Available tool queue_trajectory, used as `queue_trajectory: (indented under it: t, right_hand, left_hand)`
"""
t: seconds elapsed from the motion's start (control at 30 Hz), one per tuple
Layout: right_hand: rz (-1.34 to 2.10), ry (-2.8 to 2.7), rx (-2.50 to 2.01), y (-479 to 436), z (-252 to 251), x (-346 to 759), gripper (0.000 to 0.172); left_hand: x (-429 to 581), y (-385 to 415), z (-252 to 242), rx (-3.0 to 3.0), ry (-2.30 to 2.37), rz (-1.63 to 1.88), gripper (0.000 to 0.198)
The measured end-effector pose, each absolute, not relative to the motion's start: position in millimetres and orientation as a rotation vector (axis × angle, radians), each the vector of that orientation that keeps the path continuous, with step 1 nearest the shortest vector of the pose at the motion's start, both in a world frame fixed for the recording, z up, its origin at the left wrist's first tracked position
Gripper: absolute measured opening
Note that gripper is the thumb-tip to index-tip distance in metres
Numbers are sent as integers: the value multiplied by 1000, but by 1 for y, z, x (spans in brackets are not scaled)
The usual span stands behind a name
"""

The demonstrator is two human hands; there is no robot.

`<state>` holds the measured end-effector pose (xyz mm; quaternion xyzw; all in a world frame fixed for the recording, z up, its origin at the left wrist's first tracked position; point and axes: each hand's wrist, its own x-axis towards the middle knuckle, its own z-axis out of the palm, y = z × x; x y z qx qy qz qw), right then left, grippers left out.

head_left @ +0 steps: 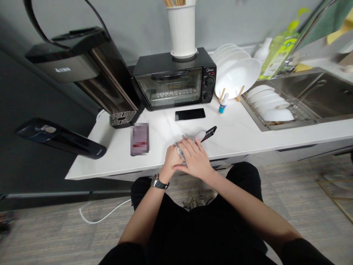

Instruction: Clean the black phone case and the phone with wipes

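Note:
My left hand (pixel 170 161), with a black-strapped wristwatch (pixel 159 182), grips a crumpled silver-white packet (pixel 179 151) near the front edge of the white marble countertop (pixel 234 140). My right hand (pixel 194 159) lies across it, its fingers pressing on a white cloth or wipe (pixel 191 137). A dark smartphone (pixel 209 133) with a reddish edge sticks out from under that white material. The part of the phone beneath it is hidden.
A black phone (pixel 190 114) lies flat behind my hands, near a small blue-labelled bottle (pixel 223 104). A pixelated box (pixel 139 139) stands to the left. Behind are a black toaster oven (pixel 173 81), white plates, and a steel sink (pixel 309 95).

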<state>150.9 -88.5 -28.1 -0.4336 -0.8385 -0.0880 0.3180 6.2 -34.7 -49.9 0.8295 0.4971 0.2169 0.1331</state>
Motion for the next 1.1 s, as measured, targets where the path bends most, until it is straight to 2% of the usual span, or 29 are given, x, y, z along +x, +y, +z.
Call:
queue_trajectory:
  t: [0.13,0.27,0.47,0.67,0.83,0.93,1.1]
  right_hand:
    - [-321,-2192,-1168,-77,-31,185,82]
    - [-291,-2097,-1293,-61,-29,219,81]
    - [-242,-1994,-1410,-52,-26,233,76]
    - [-154,-1928,-1411,-72,-30,185,92]
    - [-92,-2074,-1302,-96,-33,150,96]
    - [-28,-2067,-1262,-103,-29,153,84]
    - [35,-1840,-1216,-87,-4,173,44]
  left_hand:
    - [8,-41,-37,2432,1460,561,20]
    - [13,-51,-22,2281,1344,763,33]
    - [18,-54,-16,2182,1397,806,35]
    - [16,-49,-23,2247,1396,765,29]
    - [14,-40,-31,2343,1523,583,23]
    - [14,-40,-31,2365,1501,573,25]
    - [14,-46,-26,2348,1507,624,22]
